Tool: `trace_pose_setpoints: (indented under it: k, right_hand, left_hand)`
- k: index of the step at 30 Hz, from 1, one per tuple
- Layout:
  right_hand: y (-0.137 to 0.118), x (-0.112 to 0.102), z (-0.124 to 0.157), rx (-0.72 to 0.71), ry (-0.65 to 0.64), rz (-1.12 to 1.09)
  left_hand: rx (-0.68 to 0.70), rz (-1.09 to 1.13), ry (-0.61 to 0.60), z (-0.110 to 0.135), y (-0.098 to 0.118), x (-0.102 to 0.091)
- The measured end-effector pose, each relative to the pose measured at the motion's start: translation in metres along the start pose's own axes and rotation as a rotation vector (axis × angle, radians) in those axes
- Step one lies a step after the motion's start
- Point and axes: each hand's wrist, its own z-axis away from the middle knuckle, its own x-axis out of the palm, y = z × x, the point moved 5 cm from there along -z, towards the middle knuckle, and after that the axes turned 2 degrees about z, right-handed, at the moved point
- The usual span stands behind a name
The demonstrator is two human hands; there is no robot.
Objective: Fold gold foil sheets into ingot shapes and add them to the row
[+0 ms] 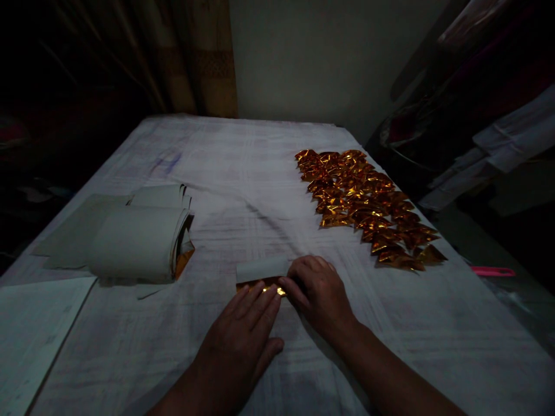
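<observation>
The left hand (245, 332) lies flat on the cloth-covered counter (243, 173), its fingers stretched forward and open, and the fingertips press on the near edge of a small gold foil paper (260, 274). This paper lies on the counter just ahead of both hands; its white back side is folded over towards the far side, and a thin strip of shiny gold shows under the fingertips. The right hand (318, 292) is just beside the left one, curled with the knuckles up, and its fingers touch the right end of the same paper; I cannot tell whether it pinches the paper or only presses it down. Far to the left of the left hand there is a stack of white-backed sheets (139, 242), curled at the edge, with a little gold colour visible at its lower corner. Nearer on that same side, a flat white sheet (34, 329) lies at the edge of the counter. Ahead and to the right of the right hand, well apart from it, many folded gold foil triangles (368, 205) lie in overlapping rows. Further right of that hand, beyond the counter edge, there is a pink object (492, 270) which is too dim to identify.
</observation>
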Motion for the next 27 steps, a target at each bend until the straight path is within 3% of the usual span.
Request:
trace_pose_setpoints:
  k: [10,16,23,27]
  right_hand:
    - [0.001,0.0,-0.001,0.039,-0.014,-0.011]
    - [0.006,-0.001,0.001,0.054,0.059,-0.084]
    - [0.003,-0.021,0.007,-0.055,0.203,-0.176]
    - [-0.019,-0.02,0.024,-0.174,0.086,-0.02]
  left_hand:
    - [-0.014,0.019,-0.015,0.0,0.0,-0.001]
    - [-0.021,-0.003,-0.009,-0.001,-0.001,-0.002]
    - [-0.016,-0.007,-0.009,-0.002,0.0,-0.004]
    - [-0.032,0.01,0.011,-0.001,0.0,-0.001]
